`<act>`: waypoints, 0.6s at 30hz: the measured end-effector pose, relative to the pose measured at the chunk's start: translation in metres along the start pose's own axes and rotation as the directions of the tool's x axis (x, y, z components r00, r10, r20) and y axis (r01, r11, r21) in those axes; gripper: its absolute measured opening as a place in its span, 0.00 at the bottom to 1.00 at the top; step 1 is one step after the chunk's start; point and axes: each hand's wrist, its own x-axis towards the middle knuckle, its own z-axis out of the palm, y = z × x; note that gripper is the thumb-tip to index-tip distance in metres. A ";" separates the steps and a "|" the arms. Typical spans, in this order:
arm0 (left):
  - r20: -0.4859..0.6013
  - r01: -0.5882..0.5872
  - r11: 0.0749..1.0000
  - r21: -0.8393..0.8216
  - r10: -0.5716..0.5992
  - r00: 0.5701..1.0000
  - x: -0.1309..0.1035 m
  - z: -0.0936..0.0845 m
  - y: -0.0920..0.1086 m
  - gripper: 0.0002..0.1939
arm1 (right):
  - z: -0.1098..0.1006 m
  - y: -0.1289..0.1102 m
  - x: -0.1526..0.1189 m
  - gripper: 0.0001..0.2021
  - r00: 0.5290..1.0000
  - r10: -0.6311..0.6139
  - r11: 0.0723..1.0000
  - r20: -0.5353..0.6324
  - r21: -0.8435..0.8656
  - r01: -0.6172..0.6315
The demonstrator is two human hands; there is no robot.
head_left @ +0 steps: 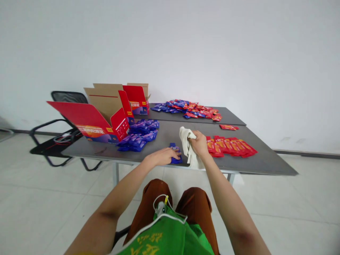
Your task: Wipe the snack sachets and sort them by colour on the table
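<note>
At the table's near edge, my left hand (168, 156) rests over a small blue pouch (176, 160), its fingers laid across the pouch and pressing it to the tabletop. A crumpled white cloth (187, 139) is gripped in my right hand (199, 143), bunched up at the top and hanging down to the table edge. The cloth is just right of the blue pouch. A row of red pouches (233, 147) lies overlapping to the right of my right hand. Left of my left hand, several blue pouches (139, 138) are stacked in overlapping piles.
Open red cartons (90, 122) stand on the left of the dark table (170, 129), another carton (138, 102) behind. A mixed heap of red and blue pouches (191, 107) lies at the back. One red pouch (228, 127) lies apart. A black chair (58, 138) stands at left.
</note>
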 end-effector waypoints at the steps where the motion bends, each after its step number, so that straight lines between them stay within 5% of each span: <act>1: -0.104 0.012 1.000 0.022 -0.010 0.994 -0.009 0.006 0.000 0.19 | 0.001 0.002 -0.001 0.17 0.996 -0.067 0.997 0.060 0.048 0.064; 4: -0.469 0.075 0.995 0.061 -0.038 0.882 -0.033 0.026 0.001 0.22 | 0.007 0.005 -0.009 0.21 0.953 -0.244 0.958 0.179 0.200 0.208; 7: -0.624 0.122 0.990 0.064 -0.055 0.779 -0.052 0.042 0.007 0.27 | 0.016 0.007 -0.020 0.26 0.914 -0.332 0.920 0.232 0.295 0.259; 13: -0.545 0.461 0.887 -0.016 -0.394 0.740 -0.057 0.058 0.028 0.22 | 0.039 0.002 -0.036 0.23 0.803 -0.291 0.957 0.520 0.148 0.251; 16: -0.433 0.598 0.800 -0.050 -0.557 0.709 -0.054 0.060 0.033 0.20 | 0.049 -0.003 -0.034 0.23 0.796 -0.152 0.969 0.586 -0.069 0.235; 18: -0.372 0.610 0.792 -0.031 -0.576 0.728 -0.052 0.057 0.035 0.23 | 0.057 -0.006 -0.023 0.23 0.800 -0.074 0.951 0.596 -0.200 0.237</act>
